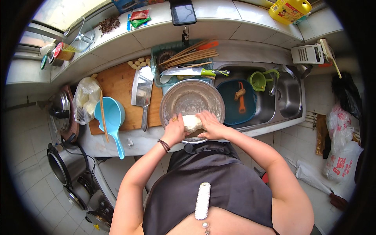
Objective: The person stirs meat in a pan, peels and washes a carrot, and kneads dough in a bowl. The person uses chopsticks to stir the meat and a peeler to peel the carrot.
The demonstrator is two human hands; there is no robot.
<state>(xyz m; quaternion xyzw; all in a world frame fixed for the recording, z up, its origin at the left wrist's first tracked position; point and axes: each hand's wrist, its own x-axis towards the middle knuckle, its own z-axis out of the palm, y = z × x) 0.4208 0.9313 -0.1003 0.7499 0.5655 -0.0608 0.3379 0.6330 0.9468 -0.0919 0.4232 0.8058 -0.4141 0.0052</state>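
Observation:
A wide metal basin with floury residue on its inner wall sits at the counter's front edge. Inside it, near the close rim, lies a lump of pale dough. My left hand presses on the dough's left side, a ring and a dark wrist band showing. From the right, my right hand lies against the dough with its fingers over the edge of the lump. Both hands hold the dough between them; its underside is hidden.
Left of the basin, a cleaver lies on a wooden cutting board beside a blue ladle with chopsticks across it. Behind the basin, a green-handled knife rests on a plastic basket. A sink holding a dark tub is at right.

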